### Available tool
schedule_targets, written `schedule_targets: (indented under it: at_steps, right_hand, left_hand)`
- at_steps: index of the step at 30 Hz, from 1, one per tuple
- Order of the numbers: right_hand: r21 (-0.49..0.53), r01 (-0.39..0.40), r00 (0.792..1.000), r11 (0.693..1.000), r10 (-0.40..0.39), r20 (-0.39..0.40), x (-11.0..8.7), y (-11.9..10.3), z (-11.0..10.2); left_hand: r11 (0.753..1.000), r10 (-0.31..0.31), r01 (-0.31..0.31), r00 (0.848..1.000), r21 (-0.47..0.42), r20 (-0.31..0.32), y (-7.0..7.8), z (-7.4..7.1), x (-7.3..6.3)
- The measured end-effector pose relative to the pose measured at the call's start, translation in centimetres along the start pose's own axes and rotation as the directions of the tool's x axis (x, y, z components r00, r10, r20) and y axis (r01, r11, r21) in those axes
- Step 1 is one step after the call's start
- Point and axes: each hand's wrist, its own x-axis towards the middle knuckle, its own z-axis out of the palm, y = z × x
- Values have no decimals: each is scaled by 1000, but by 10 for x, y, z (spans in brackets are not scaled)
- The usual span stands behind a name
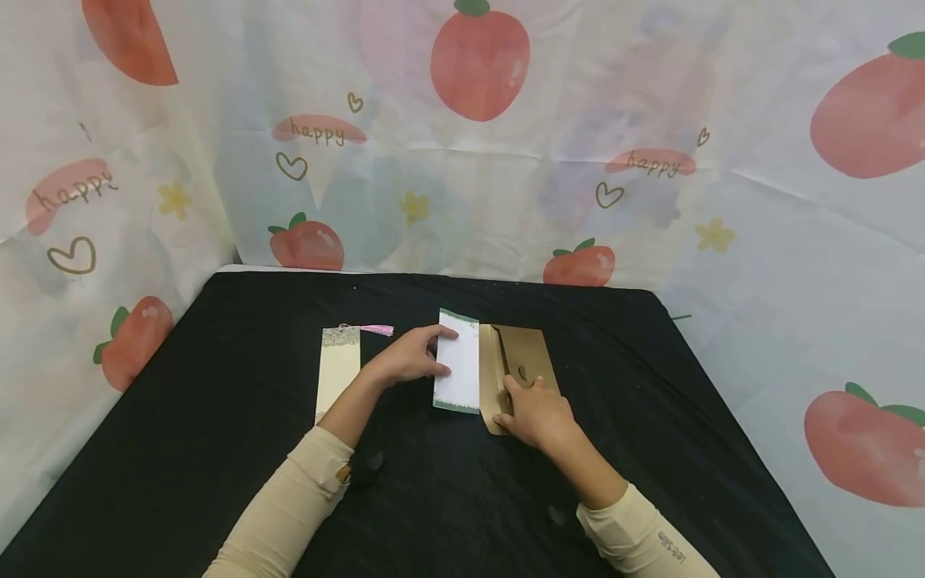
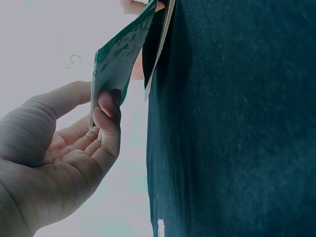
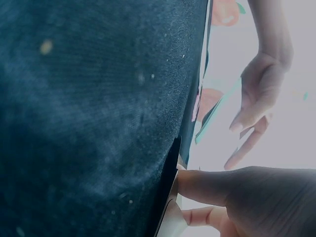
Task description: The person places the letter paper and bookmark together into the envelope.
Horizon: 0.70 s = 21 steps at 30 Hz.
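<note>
My left hand point(image 1: 413, 354) pinches a white card point(image 1: 457, 365) with green leafy borders along two ends, thumb on one face and fingers on the other. In the left wrist view the card point(image 2: 118, 66) stands tilted, raised off the table. Its right edge meets the open side of a brown kraft envelope point(image 1: 531, 345); whether it lies inside cannot be told. My right hand point(image 1: 536, 411) grips the envelope near its lower left corner, thumb at the edge and fingers on its face. The right wrist view shows this thumb and a finger at the envelope point(image 3: 171, 217).
To the left lies a cream bookmark-like strip point(image 1: 338, 369) with a patterned band and a pink tassel point(image 1: 377, 329), partly behind the left forearm. A black cloth point(image 1: 448, 514) covers the table. Behind it hangs a fruit-print curtain point(image 1: 477, 193).
</note>
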Motion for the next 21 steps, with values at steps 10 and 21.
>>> schedule_targets:
  at_steps: [10,21]
  right_hand:
    - [8,4,1000,1000,-4,-1,0,0,0]
    - [11,10,1000,1000,-10,-2,1,2,0]
  left_hand:
    - [1000,-11,11,1000,8,-4,3,8,7]
    - [999,-20,21,1000,33,-12,9,14,11]
